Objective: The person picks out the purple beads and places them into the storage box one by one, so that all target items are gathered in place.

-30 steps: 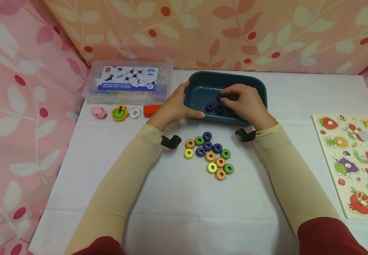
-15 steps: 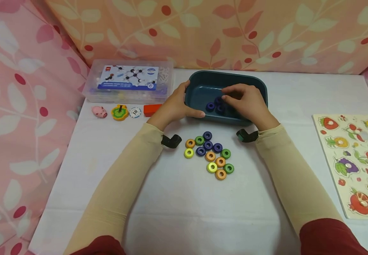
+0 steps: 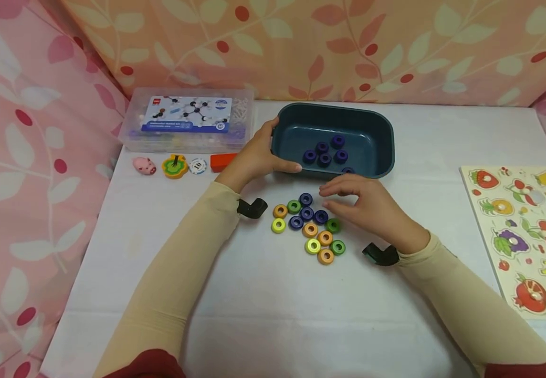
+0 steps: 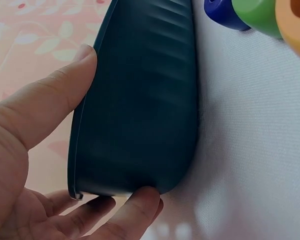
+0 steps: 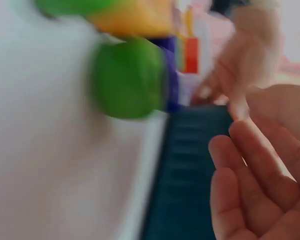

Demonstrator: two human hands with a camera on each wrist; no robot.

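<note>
1. Loose rings (image 3: 310, 235) sit at the centre of our clock: purple, green, orange and yellow, bunched on the white cloth.
2. Between 12 and 1, here's the dark tub (image 3: 367, 140), six purple rings (image 3: 338, 142) inside, the nearest partly hidden by the near wall!
3. At 11, the left hand (image 3: 259, 157) grips the tub's end, thumb over the rim, and covers one end of a red block (image 3: 222, 163).
4. Between 2 and 3, the right hand (image 3: 365, 205): fingers loosely apart, nothing in them, blocking part of the tub's near side; touching it or not, I can't tell.
5. Out at 10, a clear box (image 3: 188, 139) behind a pig (image 3: 144, 166), tree piece (image 3: 175, 167) and chip (image 3: 198, 166).
6. Well off at 3, a fruit board (image 3: 518, 236).
</note>
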